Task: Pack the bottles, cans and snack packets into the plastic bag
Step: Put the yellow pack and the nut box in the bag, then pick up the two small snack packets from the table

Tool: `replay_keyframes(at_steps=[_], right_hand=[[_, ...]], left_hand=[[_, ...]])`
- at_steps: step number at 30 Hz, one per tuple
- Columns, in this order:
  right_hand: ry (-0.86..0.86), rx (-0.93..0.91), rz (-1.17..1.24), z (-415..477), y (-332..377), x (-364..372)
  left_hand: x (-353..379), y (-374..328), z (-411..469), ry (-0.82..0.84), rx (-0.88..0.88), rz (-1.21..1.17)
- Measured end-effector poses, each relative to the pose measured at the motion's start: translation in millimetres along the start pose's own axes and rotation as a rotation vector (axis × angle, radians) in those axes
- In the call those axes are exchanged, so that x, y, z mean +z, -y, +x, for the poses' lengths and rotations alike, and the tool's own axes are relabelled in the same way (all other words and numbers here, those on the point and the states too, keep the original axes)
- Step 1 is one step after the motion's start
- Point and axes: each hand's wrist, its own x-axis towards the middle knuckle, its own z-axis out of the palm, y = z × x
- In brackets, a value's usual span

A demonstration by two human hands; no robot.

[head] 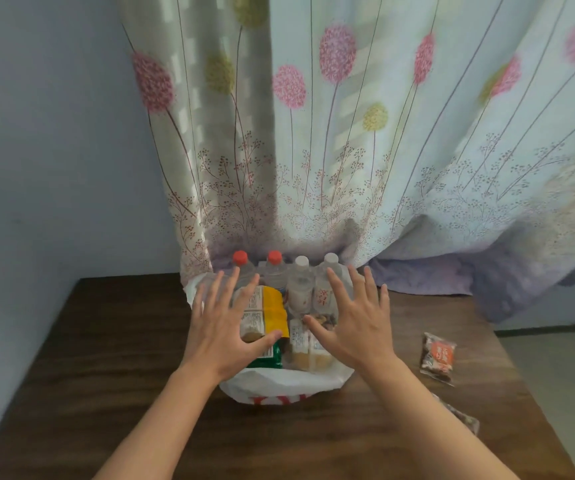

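In the lower middle of the frame a white plastic bag (281, 382) sat open on the brown table (106, 358), and over its left half the left hand (225, 329) was spread palm down, fingers (211, 296) straight, wide and holding nothing, above a yellow packet (274, 311) and a green packet (266, 355) in the bag. Just behind, four bottles (300, 289) stood upright in a row at the bag's far edge, two red-capped then two white-capped, and the right hand (357, 329) was spread likewise, fingers (358, 287) wide and empty, over the bag's right half. At lower right a snack packet (437, 358) lay on the table, apart from the bag.
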Motion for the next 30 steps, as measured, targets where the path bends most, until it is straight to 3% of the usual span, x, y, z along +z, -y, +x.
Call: replay_keyframes(at_steps=[15, 30], right_hand=[[-0.06, 0.171, -0.069, -79, 26, -31], [-0.161, 0.555, -0.179, -197, -85, -103]], left_hand=[[-22, -9, -31, -0.004, 0.16, -0.086], [0, -148, -33, 0.053, 0.455, -0.216]])
